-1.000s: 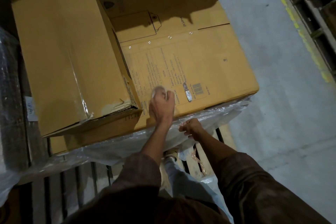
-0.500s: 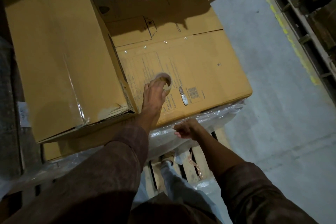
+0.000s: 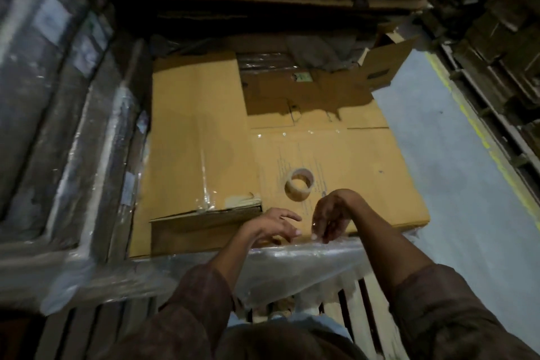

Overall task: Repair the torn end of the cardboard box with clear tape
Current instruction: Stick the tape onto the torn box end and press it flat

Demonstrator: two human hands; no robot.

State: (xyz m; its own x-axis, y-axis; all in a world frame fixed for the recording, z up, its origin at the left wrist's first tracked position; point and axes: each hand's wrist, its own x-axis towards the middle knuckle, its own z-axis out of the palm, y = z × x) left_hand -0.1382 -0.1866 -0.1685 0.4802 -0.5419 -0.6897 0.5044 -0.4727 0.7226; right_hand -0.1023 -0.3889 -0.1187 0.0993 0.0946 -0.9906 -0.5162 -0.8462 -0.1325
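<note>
Now, tape roll (image 3: 298, 187): set down on the lower box (image 3: 350, 161), released.
Hands: left hand (image 3: 277, 223) and right hand (image 3: 331, 213) empty, fingers loosely spread.
Torn end (image 3: 242, 202): awaiting tape.

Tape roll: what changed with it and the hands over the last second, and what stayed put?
The left hand let go of the tape roll, which now sits alone on the lower box, and drew back toward the near edge. The right hand rose from the plastic wrap to beside the left; both hold nothing. The camera tilted up. The upper box with its torn end kept its place.
</note>
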